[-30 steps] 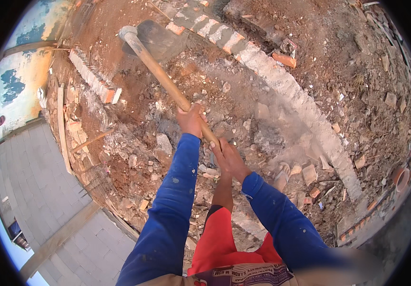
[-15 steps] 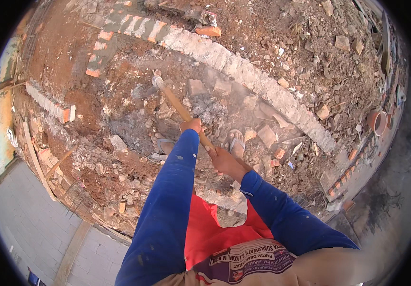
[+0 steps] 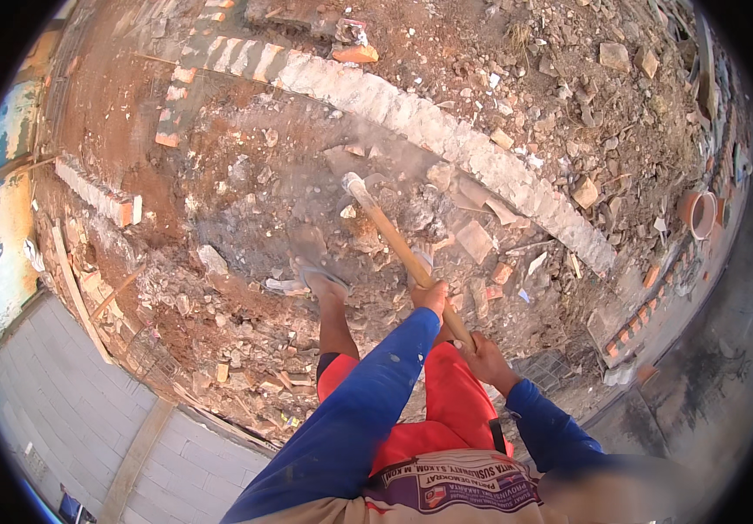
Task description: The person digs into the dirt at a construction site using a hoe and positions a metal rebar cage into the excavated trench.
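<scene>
My left hand (image 3: 431, 299) is wrapped round the middle of a long wooden hoe handle (image 3: 398, 243). Closer to my body, my right hand (image 3: 486, 361) grips the same handle near its end. The hoe slants away to the upper left, and its pale, dusty metal collar (image 3: 354, 184) is low over the broken soil. Its blade cannot be made out against the dusty ground. A sandalled foot (image 3: 324, 284) stands to the left of the handle, while the other foot is mostly hidden behind the handle and my left hand.
A low, pale masonry strip (image 3: 411, 118) curves across beyond the hoe. Loose rubble with brick pieces (image 3: 475, 240) lies around my feet. At the right are an orange pot-like ring (image 3: 699, 215) and a concrete surface (image 3: 699, 384); a grey block wall (image 3: 71, 384) stands lower left.
Both hands and the hoe have moved right and nearer my body. The hoe's collar end has shifted right and slightly down. My left foot has moved right and nearer.
</scene>
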Action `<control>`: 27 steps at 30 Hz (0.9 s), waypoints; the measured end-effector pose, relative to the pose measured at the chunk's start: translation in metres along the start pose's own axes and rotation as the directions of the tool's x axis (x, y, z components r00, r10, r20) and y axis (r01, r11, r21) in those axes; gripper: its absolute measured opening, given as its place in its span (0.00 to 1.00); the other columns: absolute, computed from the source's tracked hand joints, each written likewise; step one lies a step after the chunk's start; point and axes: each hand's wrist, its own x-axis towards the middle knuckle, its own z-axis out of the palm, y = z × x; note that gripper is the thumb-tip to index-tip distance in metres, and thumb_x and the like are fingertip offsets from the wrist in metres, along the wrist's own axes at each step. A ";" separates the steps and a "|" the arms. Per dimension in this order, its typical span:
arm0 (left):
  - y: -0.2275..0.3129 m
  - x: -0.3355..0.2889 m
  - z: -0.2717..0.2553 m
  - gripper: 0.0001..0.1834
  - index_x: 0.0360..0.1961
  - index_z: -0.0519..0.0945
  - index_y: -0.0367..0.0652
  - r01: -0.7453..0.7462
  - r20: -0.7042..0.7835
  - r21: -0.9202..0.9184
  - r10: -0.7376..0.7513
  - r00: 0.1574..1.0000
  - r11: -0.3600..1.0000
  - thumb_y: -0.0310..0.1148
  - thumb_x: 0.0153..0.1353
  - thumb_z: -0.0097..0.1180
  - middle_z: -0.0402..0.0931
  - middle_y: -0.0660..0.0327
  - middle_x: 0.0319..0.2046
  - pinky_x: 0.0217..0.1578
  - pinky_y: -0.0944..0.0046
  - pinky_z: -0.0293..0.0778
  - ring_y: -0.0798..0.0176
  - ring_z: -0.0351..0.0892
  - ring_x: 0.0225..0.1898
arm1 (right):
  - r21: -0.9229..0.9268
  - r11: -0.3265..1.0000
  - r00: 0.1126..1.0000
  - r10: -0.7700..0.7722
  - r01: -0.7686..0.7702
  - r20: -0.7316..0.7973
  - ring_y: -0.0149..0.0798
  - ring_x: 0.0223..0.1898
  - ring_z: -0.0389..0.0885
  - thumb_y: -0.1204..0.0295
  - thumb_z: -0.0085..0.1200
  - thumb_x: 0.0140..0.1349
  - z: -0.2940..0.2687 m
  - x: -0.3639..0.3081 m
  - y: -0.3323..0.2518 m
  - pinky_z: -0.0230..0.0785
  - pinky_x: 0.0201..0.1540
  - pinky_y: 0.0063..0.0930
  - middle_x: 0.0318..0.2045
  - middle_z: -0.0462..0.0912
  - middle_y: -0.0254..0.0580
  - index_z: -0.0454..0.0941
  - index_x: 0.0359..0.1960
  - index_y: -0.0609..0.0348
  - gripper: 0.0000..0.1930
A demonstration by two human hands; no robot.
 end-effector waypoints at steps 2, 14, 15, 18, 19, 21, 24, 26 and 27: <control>-0.016 0.006 -0.036 0.11 0.34 0.72 0.40 -0.029 -0.095 -0.086 0.021 0.995 0.996 0.25 0.54 0.63 0.72 0.60 0.20 0.15 0.55 0.75 0.60 0.74 0.14 | -0.064 0.988 0.990 -0.137 0.139 0.024 0.66 0.30 0.84 0.53 0.56 0.70 0.014 -0.006 0.001 0.74 0.34 0.52 0.26 0.82 0.62 0.72 0.41 0.63 0.21; 0.129 -0.136 -0.089 0.21 0.50 0.68 0.37 -0.270 0.009 0.063 0.270 0.963 0.961 0.27 0.58 0.62 0.73 0.60 0.24 0.15 0.63 0.74 0.66 0.75 0.17 | 0.776 0.567 0.950 0.034 -0.275 0.311 0.37 0.40 0.80 0.33 0.32 0.73 0.043 0.105 -0.142 0.74 0.50 0.40 0.38 0.80 0.42 0.70 0.57 0.55 0.37; 0.115 -0.155 -0.117 0.24 0.54 0.66 0.37 -0.231 0.050 0.046 0.229 0.972 0.972 0.28 0.60 0.61 0.72 0.61 0.23 0.16 0.63 0.73 0.66 0.74 0.16 | 0.785 0.546 0.931 -0.025 -0.293 0.365 0.36 0.36 0.80 0.36 0.38 0.73 0.058 0.126 -0.197 0.76 0.45 0.41 0.36 0.80 0.42 0.70 0.55 0.55 0.32; 0.058 -0.220 -0.166 0.30 0.61 0.65 0.35 -0.203 0.183 0.156 0.174 0.968 0.967 0.33 0.60 0.62 0.75 0.53 0.29 0.25 0.57 0.76 0.58 0.78 0.24 | 0.656 0.712 0.944 0.031 -0.252 0.329 0.38 0.27 0.79 0.45 0.50 0.72 0.085 0.178 -0.250 0.77 0.32 0.42 0.30 0.79 0.42 0.71 0.50 0.55 0.24; 0.040 -0.244 -0.191 0.32 0.62 0.66 0.34 -0.197 0.188 0.238 0.154 0.970 0.951 0.36 0.59 0.62 0.77 0.48 0.31 0.30 0.54 0.78 0.54 0.81 0.28 | 0.518 0.818 0.959 0.135 -0.250 0.251 0.39 0.22 0.78 0.51 0.57 0.71 0.111 0.191 -0.257 0.77 0.25 0.42 0.27 0.78 0.41 0.71 0.47 0.55 0.20; 0.034 -0.249 -0.235 0.33 0.59 0.68 0.32 -0.256 0.087 0.300 0.241 0.967 0.919 0.40 0.58 0.62 0.81 0.39 0.36 0.39 0.48 0.79 0.44 0.86 0.35 | 0.485 0.833 0.956 0.166 -0.267 0.243 0.36 0.13 0.72 0.64 0.63 0.67 0.161 0.176 -0.261 0.68 0.14 0.36 0.16 0.70 0.35 0.69 0.40 0.54 0.14; 0.021 -0.243 -0.256 0.26 0.52 0.73 0.32 -0.119 0.070 0.295 0.103 0.992 0.948 0.38 0.60 0.65 0.80 0.45 0.33 0.38 0.51 0.77 0.48 0.82 0.35 | 0.315 0.913 0.945 0.173 -0.260 0.278 0.36 0.14 0.72 0.69 0.63 0.65 0.220 0.182 -0.260 0.68 0.15 0.35 0.16 0.71 0.35 0.70 0.39 0.54 0.12; 0.012 -0.223 -0.264 0.22 0.46 0.74 0.32 -0.142 -0.062 0.237 0.161 0.985 0.961 0.39 0.60 0.65 0.80 0.44 0.35 0.36 0.50 0.77 0.47 0.84 0.37 | 0.221 0.945 0.936 0.167 -0.241 0.309 0.35 0.14 0.72 0.71 0.63 0.64 0.271 0.190 -0.288 0.68 0.15 0.34 0.16 0.71 0.35 0.70 0.40 0.55 0.12; 0.023 -0.212 -0.273 0.22 0.46 0.74 0.32 -0.131 -0.068 0.208 0.148 0.987 0.969 0.39 0.60 0.65 0.80 0.44 0.35 0.36 0.50 0.77 0.47 0.84 0.37 | 0.144 0.979 0.940 0.087 -0.141 0.331 0.34 0.15 0.73 0.72 0.63 0.64 0.297 0.197 -0.309 0.68 0.16 0.33 0.19 0.72 0.35 0.71 0.42 0.55 0.12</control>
